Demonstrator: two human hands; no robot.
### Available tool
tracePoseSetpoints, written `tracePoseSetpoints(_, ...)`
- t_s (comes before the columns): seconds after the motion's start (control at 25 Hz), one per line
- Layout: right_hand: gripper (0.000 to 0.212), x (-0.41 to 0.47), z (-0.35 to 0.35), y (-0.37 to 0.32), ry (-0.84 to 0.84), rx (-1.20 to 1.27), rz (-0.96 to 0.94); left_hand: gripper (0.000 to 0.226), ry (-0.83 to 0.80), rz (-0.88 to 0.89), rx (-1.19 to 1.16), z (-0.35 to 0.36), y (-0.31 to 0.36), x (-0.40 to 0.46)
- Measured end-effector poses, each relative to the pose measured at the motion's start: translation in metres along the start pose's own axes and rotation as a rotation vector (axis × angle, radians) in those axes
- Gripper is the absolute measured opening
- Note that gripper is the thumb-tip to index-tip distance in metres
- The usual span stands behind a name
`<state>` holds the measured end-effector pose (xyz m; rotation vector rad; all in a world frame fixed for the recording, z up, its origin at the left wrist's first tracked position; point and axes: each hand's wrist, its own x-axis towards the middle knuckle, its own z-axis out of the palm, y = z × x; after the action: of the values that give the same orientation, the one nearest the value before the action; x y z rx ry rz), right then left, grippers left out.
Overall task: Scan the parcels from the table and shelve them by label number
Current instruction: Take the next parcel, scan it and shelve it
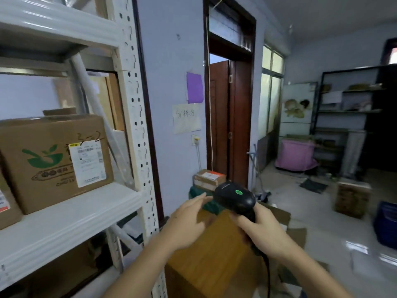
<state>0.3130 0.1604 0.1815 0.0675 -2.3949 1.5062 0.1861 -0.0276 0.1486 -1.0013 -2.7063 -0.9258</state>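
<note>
a person's right hand (261, 230) grips the handle of a black barcode scanner (235, 197), fingers wrapped around it, its green light lit. the left hand (185, 224) hovers open and empty, fingers extended, just beside the scanner's head. a labelled cardboard parcel (53, 160) marked 3-2 sits near the front edge of the white shelf (64, 222) at left.
</note>
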Motion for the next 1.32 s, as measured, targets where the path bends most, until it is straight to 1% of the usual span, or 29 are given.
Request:
tracePoseSetpoints(0.08,0.005,-0.008,-0.027,0.019,0.044,-0.041,0.059,0.065,-0.048,-0.013,0.045,0.032,0.004,0.027)
tracePoseSetpoints(0.16,0.007,-0.01,-0.05,0.04,0.062,-0.055,0.113,0.068,-0.085,-0.035,0.085,0.057,0.006,0.05)
tracePoseSetpoints(0.28,0.008,-0.006,-0.074,0.067,0.073,-0.056,0.151,0.068,-0.096,-0.072,0.113,0.084,0.009,0.075)
tracePoseSetpoints(0.4,0.008,0.007,-0.085,0.087,0.093,-0.04,0.155,0.068,-0.1,-0.114,0.137,0.101,0.008,0.096)
tracePoseSetpoints(0.56,0.008,0.036,-0.083,0.102,0.084,-0.031,0.149,0.067,-0.087,-0.139,0.149,0.111,-0.003,0.121)
tracePoseSetpoints(0.84,0.005,0.114,-0.068,0.134,0.044,-0.037,0.165,0.067,-0.091,-0.173,0.162,0.129,-0.053,0.194)
tracePoseSetpoints(1.04,0.006,0.169,-0.067,0.155,0.053,-0.009,0.196,0.076,-0.159,-0.169,0.211,0.14,-0.074,0.248)
tracePoseSetpoints(1.16,0.006,0.202,-0.074,0.178,0.03,-0.013,0.207,0.077,-0.168,-0.163,0.222,0.151,-0.088,0.279)
tracePoseSetpoints(1.32,0.005,0.253,-0.096,0.214,-0.006,-0.038,0.225,0.072,-0.162,-0.187,0.222,0.174,-0.105,0.321)
